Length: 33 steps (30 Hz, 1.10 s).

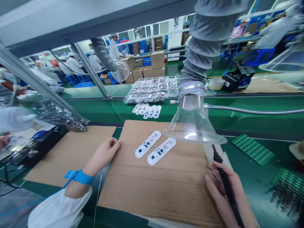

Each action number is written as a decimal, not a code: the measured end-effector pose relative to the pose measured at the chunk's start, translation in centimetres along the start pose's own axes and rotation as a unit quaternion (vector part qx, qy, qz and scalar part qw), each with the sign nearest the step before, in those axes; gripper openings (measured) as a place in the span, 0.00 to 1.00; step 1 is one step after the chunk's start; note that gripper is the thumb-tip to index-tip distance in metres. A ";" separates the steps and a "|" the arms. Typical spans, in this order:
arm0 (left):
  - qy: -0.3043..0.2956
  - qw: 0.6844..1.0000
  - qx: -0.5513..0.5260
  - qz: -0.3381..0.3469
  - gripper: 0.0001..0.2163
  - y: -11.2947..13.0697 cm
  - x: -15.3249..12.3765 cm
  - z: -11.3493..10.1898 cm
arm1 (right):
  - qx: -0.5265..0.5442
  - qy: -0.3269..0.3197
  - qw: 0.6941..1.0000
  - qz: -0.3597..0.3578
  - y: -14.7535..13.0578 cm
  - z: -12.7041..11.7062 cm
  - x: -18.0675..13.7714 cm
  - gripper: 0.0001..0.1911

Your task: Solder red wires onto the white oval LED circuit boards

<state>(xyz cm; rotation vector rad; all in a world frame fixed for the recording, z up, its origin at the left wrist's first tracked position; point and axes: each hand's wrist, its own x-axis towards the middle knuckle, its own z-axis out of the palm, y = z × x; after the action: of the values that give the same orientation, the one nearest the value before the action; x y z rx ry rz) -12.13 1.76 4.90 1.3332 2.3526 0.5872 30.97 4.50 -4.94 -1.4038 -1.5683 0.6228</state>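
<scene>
My right hand (225, 186) is closed around the black handle of a soldering iron (224, 179), its tip pointing up beneath the clear fume hood. At the left edge of the cardboard sheet (147, 190), the fingers of my left hand (105, 153) are curled, with thumb and forefinger close together. Whether they pinch the cardboard or something small is not clear. Two long white circuit boards with rounded ends lie side by side on the cardboard: the left board (143, 149) and the right board (156, 155). Both carry black parts and thin red wires.
The fume hood (194, 126) hangs low over the cardboard's right back. Behind it are several small white boards (147, 110) and clear trays (152, 90) of parts. Green panels (253, 148) lie at right, a second cardboard (73, 152) at left. A blue wrist strap (83, 177) trails a cord.
</scene>
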 end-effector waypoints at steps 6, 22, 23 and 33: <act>-0.102 0.991 -0.023 0.087 0.20 5.2 0.1 6.5 | -0.140 0.009 0.989 -0.053 -0.3 -9.2 2.9 0.24; -0.226 0.912 0.002 0.344 0.11 12.4 -1.0 11.9 | -0.032 -0.132 0.989 -0.053 -0.1 -4.7 5.1 0.16; -0.233 0.906 -0.003 0.352 0.11 12.8 -1.1 12.4 | -0.023 -0.146 0.987 -0.054 -0.7 -3.8 5.2 0.16; -0.308 0.867 -0.101 0.379 0.13 11.9 -0.9 12.3 | 0.021 -0.217 0.974 -0.061 -1.7 1.3 4.8 0.27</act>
<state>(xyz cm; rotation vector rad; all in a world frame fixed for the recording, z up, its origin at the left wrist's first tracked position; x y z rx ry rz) 3.08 8.60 0.83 1.9651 1.1871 0.4838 29.32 8.91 -2.68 -1.1785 -1.9528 0.9253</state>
